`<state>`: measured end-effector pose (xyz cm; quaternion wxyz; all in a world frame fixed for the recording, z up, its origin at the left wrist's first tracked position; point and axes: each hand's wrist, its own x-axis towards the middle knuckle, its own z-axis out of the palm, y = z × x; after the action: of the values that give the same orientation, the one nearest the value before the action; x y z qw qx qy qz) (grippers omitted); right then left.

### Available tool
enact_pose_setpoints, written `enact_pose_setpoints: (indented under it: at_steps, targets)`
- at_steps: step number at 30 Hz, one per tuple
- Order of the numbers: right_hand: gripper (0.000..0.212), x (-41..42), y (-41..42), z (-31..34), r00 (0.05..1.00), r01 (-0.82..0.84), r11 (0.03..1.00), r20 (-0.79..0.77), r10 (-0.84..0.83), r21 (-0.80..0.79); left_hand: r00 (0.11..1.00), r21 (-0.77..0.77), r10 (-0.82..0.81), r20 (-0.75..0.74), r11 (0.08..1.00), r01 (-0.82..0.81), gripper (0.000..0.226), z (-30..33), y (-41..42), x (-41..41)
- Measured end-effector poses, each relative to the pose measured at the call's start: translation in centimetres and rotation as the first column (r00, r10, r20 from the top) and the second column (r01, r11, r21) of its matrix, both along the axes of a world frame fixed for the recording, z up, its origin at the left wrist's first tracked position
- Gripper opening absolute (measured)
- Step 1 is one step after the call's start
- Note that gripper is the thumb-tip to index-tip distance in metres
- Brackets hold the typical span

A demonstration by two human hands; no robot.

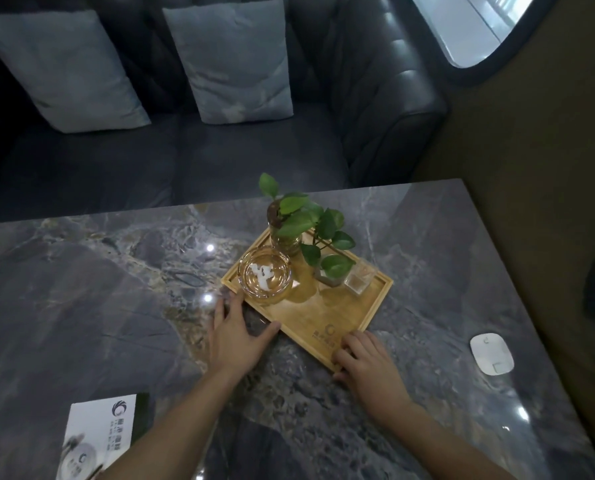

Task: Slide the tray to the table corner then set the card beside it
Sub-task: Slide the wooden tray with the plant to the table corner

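My left grip (235,336) lies flat, fingers spread, against the near-left edge of the square wooden tray (327,315); my right grip (365,362) is curled loosely over its near corner. Beyond my fingers, on the tray: round glass ashtray (265,276), leafy green plant in glass vase (289,233). White printed card (97,436) lies on the dark marble desk (81,306), well to my left grip's near side.

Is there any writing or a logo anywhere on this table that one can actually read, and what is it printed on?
Nothing can be read as words.
Card: a round swirl logo with lines of print beneath, too blurred to read.
Wooden tray: a similar round logo with small characters under it, too faint to read.
White oval device: faint marks only, no legible text.
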<state>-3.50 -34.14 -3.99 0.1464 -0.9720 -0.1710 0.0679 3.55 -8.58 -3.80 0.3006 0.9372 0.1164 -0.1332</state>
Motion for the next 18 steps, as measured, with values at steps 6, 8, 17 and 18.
enact_pose_setpoints:
  at_steps: [6, 8, 17, 18]
  targets:
    - [0.029, -0.5, -1.5, 0.1, 0.999, 0.049, 0.999, 0.004, -0.049, -0.007, 0.995, -0.004, -0.09, 0.039, 0.996, 0.09, 0.1, 0.2, -2.3, 1.5]
    - [0.028, -0.7, -2.1, 0.1, 0.997, 0.082, 0.997, -0.009, -0.082, -0.004, 0.993, -0.006, -0.105, 0.045, 0.994, 0.105, 0.1, 0.3, -3.2, 1.9]
    - [0.029, -0.9, -2.1, -0.2, 0.986, 0.166, 0.984, -0.006, -0.167, -0.06, 0.984, -0.068, -0.176, 0.01, 0.982, 0.176, 0.101, -0.3, -4.5, 3.8]
    - [0.029, -0.9, -1.9, -0.2, 0.985, 0.17, 0.983, -0.003, -0.171, -0.065, 0.981, -0.066, -0.192, 0.009, 0.979, 0.192, 0.101, -0.3, -4.6, 4.0]
